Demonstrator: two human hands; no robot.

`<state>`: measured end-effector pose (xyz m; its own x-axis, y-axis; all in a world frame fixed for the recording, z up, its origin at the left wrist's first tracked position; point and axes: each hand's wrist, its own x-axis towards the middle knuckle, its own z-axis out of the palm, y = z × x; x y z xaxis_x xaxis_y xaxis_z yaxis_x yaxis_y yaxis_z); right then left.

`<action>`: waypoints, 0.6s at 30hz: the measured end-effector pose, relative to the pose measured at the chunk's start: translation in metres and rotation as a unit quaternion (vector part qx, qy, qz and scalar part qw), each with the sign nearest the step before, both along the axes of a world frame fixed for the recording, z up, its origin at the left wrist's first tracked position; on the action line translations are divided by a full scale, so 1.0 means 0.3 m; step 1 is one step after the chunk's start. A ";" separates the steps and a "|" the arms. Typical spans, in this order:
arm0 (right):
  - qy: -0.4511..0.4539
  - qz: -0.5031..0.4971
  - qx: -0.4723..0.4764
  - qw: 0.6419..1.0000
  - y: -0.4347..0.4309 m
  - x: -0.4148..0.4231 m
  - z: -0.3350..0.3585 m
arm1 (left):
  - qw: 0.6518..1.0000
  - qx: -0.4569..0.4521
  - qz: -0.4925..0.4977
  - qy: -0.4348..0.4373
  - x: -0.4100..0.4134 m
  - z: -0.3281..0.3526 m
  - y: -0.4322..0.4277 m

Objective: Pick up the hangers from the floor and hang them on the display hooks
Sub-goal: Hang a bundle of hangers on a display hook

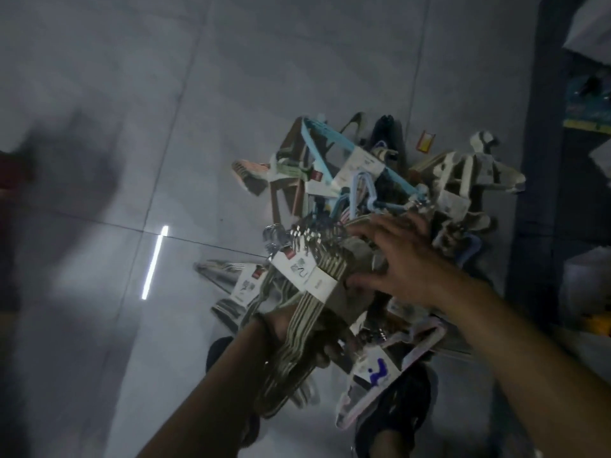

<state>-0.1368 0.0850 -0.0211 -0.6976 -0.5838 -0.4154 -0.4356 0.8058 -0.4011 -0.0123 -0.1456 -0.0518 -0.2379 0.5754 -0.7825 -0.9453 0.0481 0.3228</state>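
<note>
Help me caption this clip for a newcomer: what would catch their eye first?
First, the tangled heap of hangers on the grey floor, right of centre, blue ones on top. Nearer the camera, the left hand grips a tagged bundle of beige hangers while the right hand lays spread fingers on it. A bright streak of reflected light lies on the floor to the left.

Print on the white label (299, 271) banding the hangers (299, 320) is too blurred to read.
</note>
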 end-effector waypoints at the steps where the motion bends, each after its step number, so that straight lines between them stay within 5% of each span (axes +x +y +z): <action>1: -0.031 0.017 -0.004 0.999 -0.040 -0.027 -0.014 | 1.000 0.001 -0.005 -0.008 0.003 0.011 -0.032; 6: -0.085 0.032 0.019 0.996 -0.238 -0.088 -0.039 | 0.990 -0.017 0.138 -0.001 0.062 0.003 -0.196; 9: -0.089 0.069 0.096 0.989 -0.353 -0.099 -0.055 | 0.917 -0.200 0.345 0.024 0.116 -0.044 -0.307; 11: -0.106 0.080 0.133 0.982 -0.412 -0.119 -0.096 | 0.897 -0.217 0.384 0.021 0.140 -0.070 -0.344; 14: -0.091 0.109 0.193 0.971 -0.460 -0.154 -0.181 | 0.966 -0.218 0.085 0.108 0.099 -0.112 -0.338; 16: -0.077 0.128 0.223 0.963 -0.485 -0.165 -0.236 | 0.932 -0.301 -0.080 0.188 0.066 -0.208 -0.312; 18: -0.069 0.141 0.244 0.957 -0.502 -0.160 -0.300 | 0.874 -0.399 -0.135 0.243 0.054 -0.306 -0.291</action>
<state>-0.1848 -0.0656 -0.1111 -0.4595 -0.4547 -0.7629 -0.6336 0.7698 -0.0772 0.0041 -0.2329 -0.1437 -0.5930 -0.0201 -0.8050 -0.6257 0.6407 0.4449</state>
